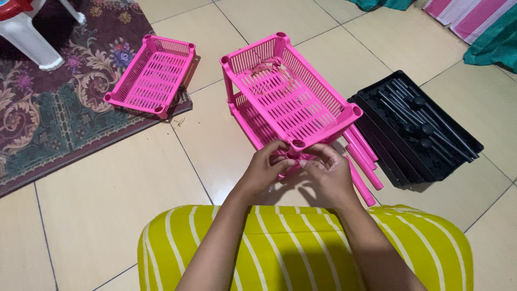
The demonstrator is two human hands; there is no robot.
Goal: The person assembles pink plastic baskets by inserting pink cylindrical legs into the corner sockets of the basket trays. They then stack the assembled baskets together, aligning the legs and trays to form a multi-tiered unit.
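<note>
A pink plastic rack [285, 91] of two stacked slotted baskets stands on the tiled floor in front of me. Both hands meet at its near corner post. My left hand [266, 167] pinches the post just under the top basket's corner socket. My right hand [328, 170] grips the same post from the right side. Much of the post is hidden by my fingers. Several loose pink tubes [363, 156] lie on the floor just right of my right hand.
A separate pink basket [153, 75] rests at the edge of a patterned rug [48, 102]. Black trays [414, 126] with black tubes sit at the right. A white chair leg [32, 43] stands at top left. My yellow striped lap [307, 248] fills the bottom.
</note>
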